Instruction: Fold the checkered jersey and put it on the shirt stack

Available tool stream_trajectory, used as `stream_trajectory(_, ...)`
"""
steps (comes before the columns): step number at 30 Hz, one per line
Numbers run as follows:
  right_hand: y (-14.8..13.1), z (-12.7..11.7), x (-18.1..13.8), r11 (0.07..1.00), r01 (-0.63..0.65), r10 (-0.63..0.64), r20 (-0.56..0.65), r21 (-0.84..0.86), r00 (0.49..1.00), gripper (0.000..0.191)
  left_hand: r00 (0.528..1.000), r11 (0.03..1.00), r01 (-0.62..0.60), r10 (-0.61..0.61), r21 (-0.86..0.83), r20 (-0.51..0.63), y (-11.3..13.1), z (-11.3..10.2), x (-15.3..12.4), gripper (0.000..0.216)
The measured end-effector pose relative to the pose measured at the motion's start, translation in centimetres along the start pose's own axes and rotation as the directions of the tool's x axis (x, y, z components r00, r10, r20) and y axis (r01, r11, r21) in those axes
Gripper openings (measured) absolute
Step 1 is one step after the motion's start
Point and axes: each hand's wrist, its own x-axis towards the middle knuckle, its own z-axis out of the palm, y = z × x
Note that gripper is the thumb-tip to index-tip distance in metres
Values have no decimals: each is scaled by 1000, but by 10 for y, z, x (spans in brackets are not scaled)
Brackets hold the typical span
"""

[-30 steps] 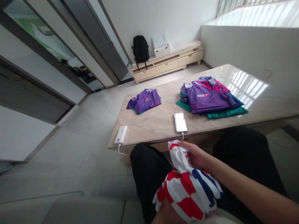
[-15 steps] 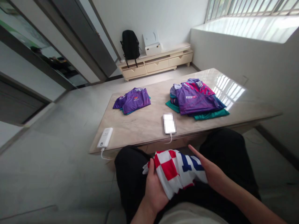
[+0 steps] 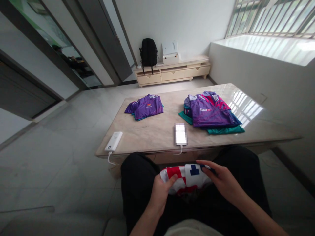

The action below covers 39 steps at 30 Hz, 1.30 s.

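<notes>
A red-and-white checked jersey point(image 3: 176, 172) with dark blue lettering is bunched into a narrow bundle above my lap. My left hand point(image 3: 161, 191) grips its left end, thumb on top and the other fingers hidden beneath the cloth. At the other end my right hand point(image 3: 222, 177) has its fingers closed over the top edge, by the blue lettering. Beyond my knees, a pile of folded purple, pink and green jerseys point(image 3: 211, 113) lies on the table's right side. A smaller stack of purple jerseys point(image 3: 149, 106) lies further left.
On the marble-look table point(image 3: 147, 136), a white power bank point(image 3: 114, 141) with a cable sits at the front left corner. A blurred-out white device point(image 3: 181, 134) with a cable lies near the front edge. A black backpack point(image 3: 148, 52) and a white box point(image 3: 170, 58) stand on a low cabinet point(image 3: 172, 74).
My right hand has gone from lying along the jersey with fingers stretched to gripping its top edge. The jersey bundle looks narrower, and my left thumb now presses on its front. The view has shifted slightly.
</notes>
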Motion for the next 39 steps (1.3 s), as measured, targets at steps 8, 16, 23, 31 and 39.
stream_trajectory(8,23,-2,3,956,-107,144,-120,272,982,54,998,977,2,-14,-214,-57,-6,6,8,45)
stream_trajectory(16,23,17,-1,904,-143,173,-39,403,984,61,1000,982,-6,10,-191,20,-3,8,6,50)
stream_trajectory(23,33,5,7,952,-136,184,-155,276,971,49,997,993,-75,74,-93,-6,4,-2,10,46)
stream_trajectory(31,34,5,4,987,-99,119,-162,123,980,45,982,985,-150,159,88,-103,5,-10,20,45)
stream_trajectory(39,51,9,5,998,-59,63,-135,36,989,48,967,985,-171,172,20,-190,-3,-16,28,66)
